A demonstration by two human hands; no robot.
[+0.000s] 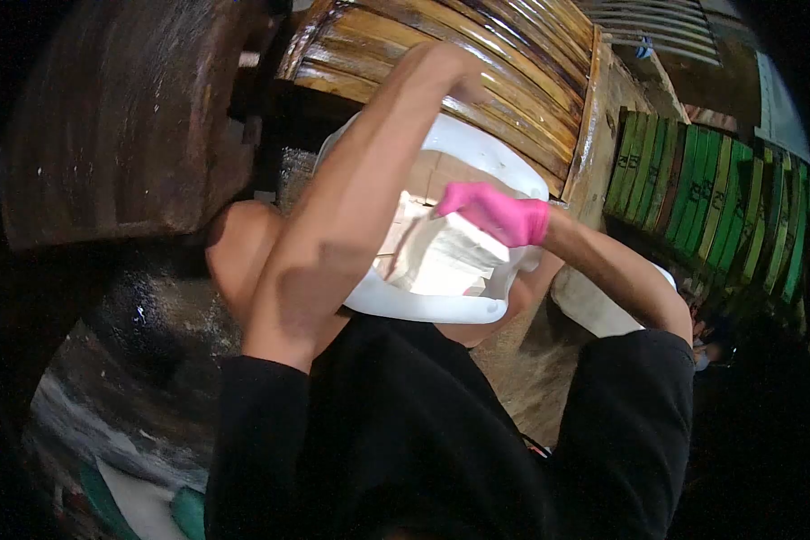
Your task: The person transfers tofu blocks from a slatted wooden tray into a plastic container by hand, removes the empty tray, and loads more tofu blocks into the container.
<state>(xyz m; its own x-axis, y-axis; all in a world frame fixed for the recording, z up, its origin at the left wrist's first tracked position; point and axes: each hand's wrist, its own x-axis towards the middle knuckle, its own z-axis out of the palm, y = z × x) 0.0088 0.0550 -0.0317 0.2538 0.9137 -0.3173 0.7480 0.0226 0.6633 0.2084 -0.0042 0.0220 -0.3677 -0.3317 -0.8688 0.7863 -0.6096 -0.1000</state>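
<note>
A white plastic tub (pixel 423 308) sits between my bare knees with pale, white blocks (pixel 394 236) inside. In a pink glove, my right hand (pixel 497 214) is closed on the upper edge of a large white piece (pixel 450 255) that stands tilted in the tub; its material is unclear. My left hand (pixel 459 70) is bare and bent down over the wet wooden slats (pixel 522 67), beyond the tub's far rim. Its fingers are mostly hidden and blurred, and whether it holds anything does not show. The left forearm crosses above the tub.
A large dark curved surface (pixel 108 126) stands on the left, above a dark, white-streaked round surface (pixel 144 360). Green slatted racks (pixel 693 189) are at the right. A pale container (pixel 589 297) is beside my right forearm, on the brown floor (pixel 531 369).
</note>
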